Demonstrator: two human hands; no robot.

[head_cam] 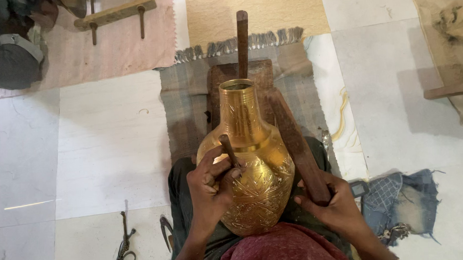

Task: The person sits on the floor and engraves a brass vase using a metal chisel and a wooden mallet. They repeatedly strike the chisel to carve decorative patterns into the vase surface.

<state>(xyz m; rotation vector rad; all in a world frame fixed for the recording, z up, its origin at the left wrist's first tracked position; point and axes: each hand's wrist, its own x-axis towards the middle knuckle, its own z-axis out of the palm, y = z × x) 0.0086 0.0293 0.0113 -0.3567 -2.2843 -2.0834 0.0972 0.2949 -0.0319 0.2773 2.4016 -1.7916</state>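
Left hand (210,185) fingers closed on chisel (229,152) against engraved brass vase (254,165); right hand (331,201), at four o'clock, grips wooden mallet (294,143); advisable: light, square strikes.

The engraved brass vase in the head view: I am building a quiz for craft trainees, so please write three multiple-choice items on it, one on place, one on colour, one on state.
1. Where does the engraved golden brass vase lie?
A. on the person's lap
B. on a shelf
C. in a basket

2. What colour is the cloth at the person's waist?
A. green
B. dark red
C. white

3. What does the right hand do?
A. hangs empty
B. grips a long wooden stick
C. holds a cup

Answers: 1 A, it lies across the legs; 2 B, cloth reads dark red; 3 B, fingers wrap the stick, while the left hand holds a thin dark tool on the vase.
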